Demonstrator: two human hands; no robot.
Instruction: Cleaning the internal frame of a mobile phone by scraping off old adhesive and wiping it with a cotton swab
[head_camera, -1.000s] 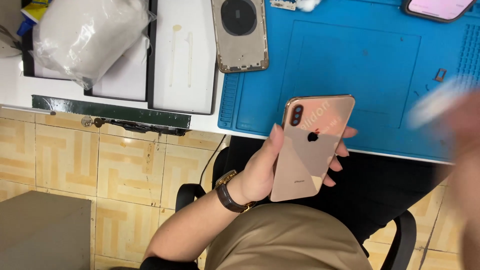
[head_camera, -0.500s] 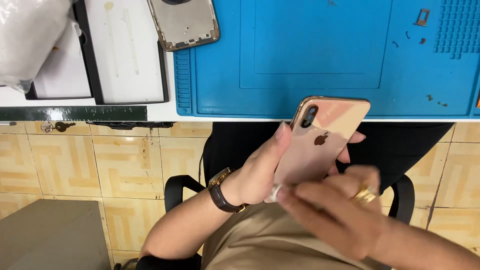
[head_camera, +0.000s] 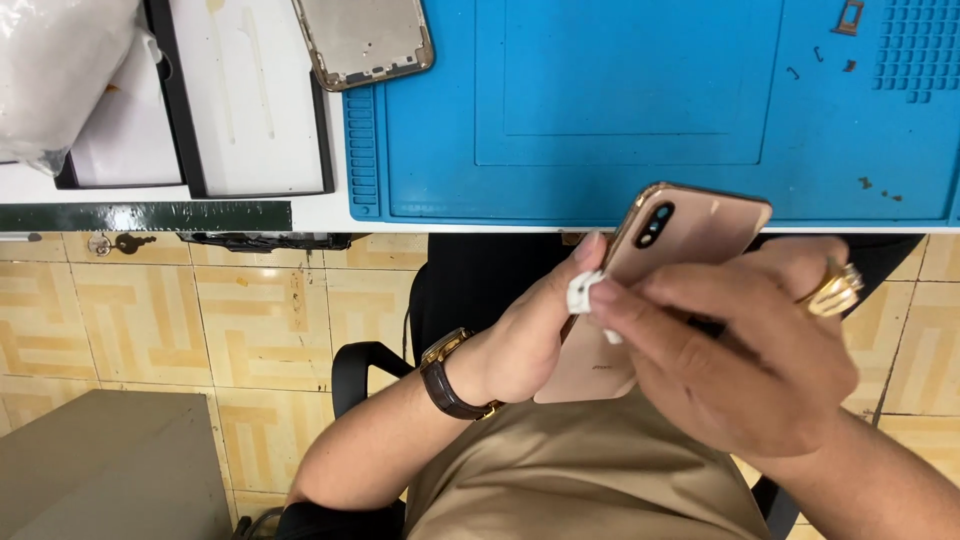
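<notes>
Left hand (head_camera: 520, 345) — fingers wrapped round our gold phone (head_camera: 655, 270), back up, steadying it over the lap | right hand (head_camera: 740, 350) — fingertips pinch a white wad (head_camera: 583, 293) against its edge | blue mat (head_camera: 600, 110) on table beyond.

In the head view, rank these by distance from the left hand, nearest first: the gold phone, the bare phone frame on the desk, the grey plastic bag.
1. Gold phone: held in the left hand, over the lap.
2. Bare phone frame: on the desk, straddling the blue mat's upper left edge.
3. Grey plastic bag: far left corner of the desk.
</notes>
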